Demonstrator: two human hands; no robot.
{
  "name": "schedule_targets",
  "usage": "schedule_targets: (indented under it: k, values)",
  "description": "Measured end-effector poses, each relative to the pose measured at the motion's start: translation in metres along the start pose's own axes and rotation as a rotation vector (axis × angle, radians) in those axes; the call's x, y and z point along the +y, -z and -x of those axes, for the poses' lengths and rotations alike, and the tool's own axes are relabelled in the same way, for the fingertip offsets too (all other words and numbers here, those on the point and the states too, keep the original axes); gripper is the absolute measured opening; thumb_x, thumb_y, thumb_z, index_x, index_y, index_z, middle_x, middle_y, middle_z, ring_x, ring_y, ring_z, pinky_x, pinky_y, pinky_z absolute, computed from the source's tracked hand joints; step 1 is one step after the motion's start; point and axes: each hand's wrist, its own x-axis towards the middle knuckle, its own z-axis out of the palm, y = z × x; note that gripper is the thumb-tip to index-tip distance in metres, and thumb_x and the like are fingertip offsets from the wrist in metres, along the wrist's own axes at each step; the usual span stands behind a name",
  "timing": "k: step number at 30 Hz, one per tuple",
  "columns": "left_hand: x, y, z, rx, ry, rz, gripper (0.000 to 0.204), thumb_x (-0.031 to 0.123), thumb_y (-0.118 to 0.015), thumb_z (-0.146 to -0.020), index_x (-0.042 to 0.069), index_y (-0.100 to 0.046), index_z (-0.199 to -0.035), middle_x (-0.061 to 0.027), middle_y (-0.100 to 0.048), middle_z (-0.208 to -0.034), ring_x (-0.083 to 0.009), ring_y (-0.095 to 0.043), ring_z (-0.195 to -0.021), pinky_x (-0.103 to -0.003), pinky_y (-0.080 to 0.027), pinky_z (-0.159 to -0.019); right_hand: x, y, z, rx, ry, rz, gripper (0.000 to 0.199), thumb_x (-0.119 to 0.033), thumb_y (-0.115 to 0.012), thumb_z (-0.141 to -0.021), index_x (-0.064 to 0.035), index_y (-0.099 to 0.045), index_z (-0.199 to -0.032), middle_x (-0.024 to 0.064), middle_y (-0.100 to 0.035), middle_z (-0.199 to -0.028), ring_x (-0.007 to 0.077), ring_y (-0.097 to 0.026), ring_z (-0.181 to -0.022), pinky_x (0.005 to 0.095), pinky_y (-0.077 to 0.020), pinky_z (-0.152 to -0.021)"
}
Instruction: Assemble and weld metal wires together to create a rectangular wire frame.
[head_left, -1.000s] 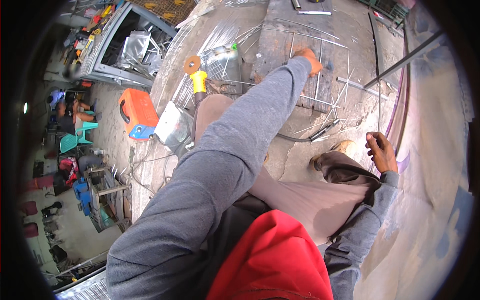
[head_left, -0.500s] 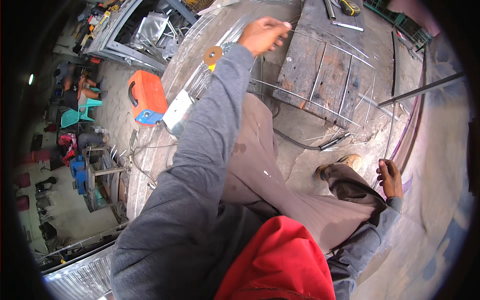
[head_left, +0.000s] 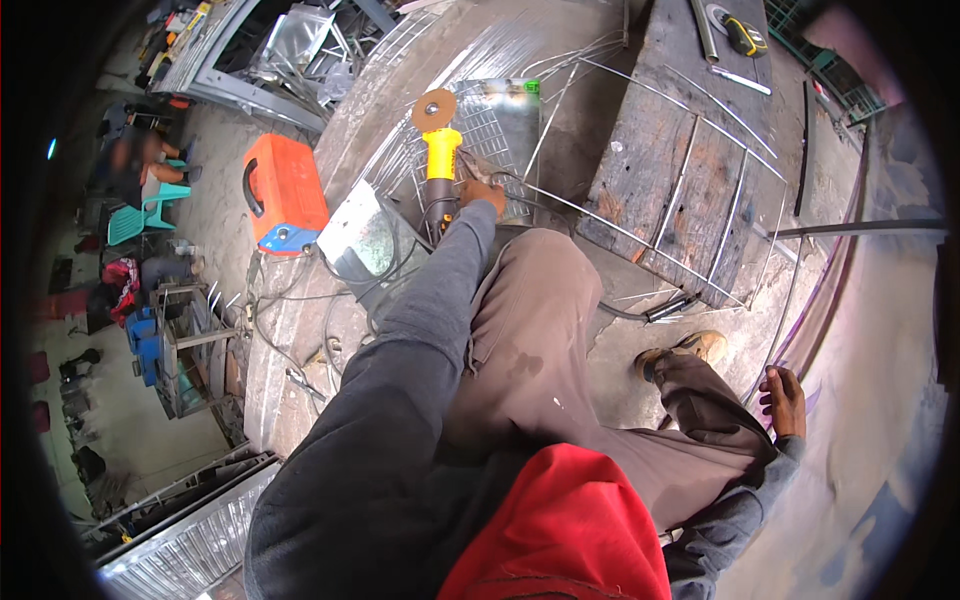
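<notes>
My left hand (head_left: 483, 196) is low beside the angle grinder (head_left: 441, 158), which has a yellow body and a brown disc and lies with its disc pointing away. The fingers are mostly hidden, and whether they touch the grinder cannot be made out. At the right, my right hand (head_left: 786, 402) is closed with curled fingers around a thin metal rod (head_left: 785, 310). Between the hands, a ladder-like frame of thin rods (head_left: 672, 205) rests partly on a dark, worn wooden board (head_left: 625, 160). A black electrode holder (head_left: 672, 308) lies by the board's near edge.
An orange and blue welding machine (head_left: 287, 190) stands at left, next to bent sheet metal (head_left: 350, 235) and loose cables. Wire mesh and thin rods lie beyond the grinder. A tape measure (head_left: 745, 36) sits on the board's far end. A person (head_left: 150, 165) sits far left.
My left hand has come down and back from the rod frame's far corner to beside the grinder. The grinder, hidden behind my arm before, now shows. My right hand stays at the rod.
</notes>
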Motion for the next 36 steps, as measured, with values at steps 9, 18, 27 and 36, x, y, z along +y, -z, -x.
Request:
schedule_targets:
  k: [9,18,27,36]
  values:
    - [0.013,0.003,0.004,-0.414,0.160,0.329,0.045,0.027,-0.072,-0.083,0.001,-0.048,-0.111,-0.0157,-0.062,-0.105,-0.0227,-0.066,-0.091,-0.040,-0.055,-0.082,-0.013,0.011,0.005,0.026,-0.058,0.022,0.047,-0.043,-0.058,-0.096,0.0027,-0.060,-0.107,0.0082,-0.063,-0.085,0.0135,-0.056,-0.073,0.0285,-0.0476,-0.066]
    - [-0.009,0.064,0.052,-0.518,0.042,1.198,0.028,0.019,-0.058,-0.090,0.005,-0.052,-0.113,-0.0101,-0.061,-0.112,-0.0256,-0.059,-0.097,-0.044,-0.052,-0.084,-0.003,0.015,0.011,0.063,-0.007,0.018,0.051,-0.045,-0.059,-0.095,0.0033,-0.060,-0.111,0.0083,-0.063,-0.084,0.0145,-0.057,-0.072,0.0297,-0.0485,-0.068]
    - [0.028,0.189,0.126,-0.238,-0.506,1.058,0.030,0.030,-0.065,-0.094,0.010,-0.053,-0.113,-0.0111,-0.068,-0.112,-0.0057,-0.052,-0.071,-0.020,-0.042,-0.052,0.004,0.009,0.023,0.090,0.106,0.050,0.049,-0.045,-0.058,-0.095,0.0024,-0.061,-0.108,0.0073,-0.062,-0.079,0.0147,-0.057,-0.070,0.0300,-0.0490,-0.067]
    - [0.170,0.238,0.265,-0.500,-0.988,0.247,0.032,0.035,-0.072,-0.088,0.006,-0.060,-0.092,0.0043,-0.048,-0.066,-0.0042,-0.040,-0.054,-0.023,-0.029,-0.049,-0.007,-0.002,0.009,0.359,0.295,0.060,0.030,-0.027,-0.065,-0.092,0.0002,-0.067,-0.105,0.0187,-0.072,-0.095,0.0249,-0.070,-0.088,0.0347,-0.0524,-0.079]
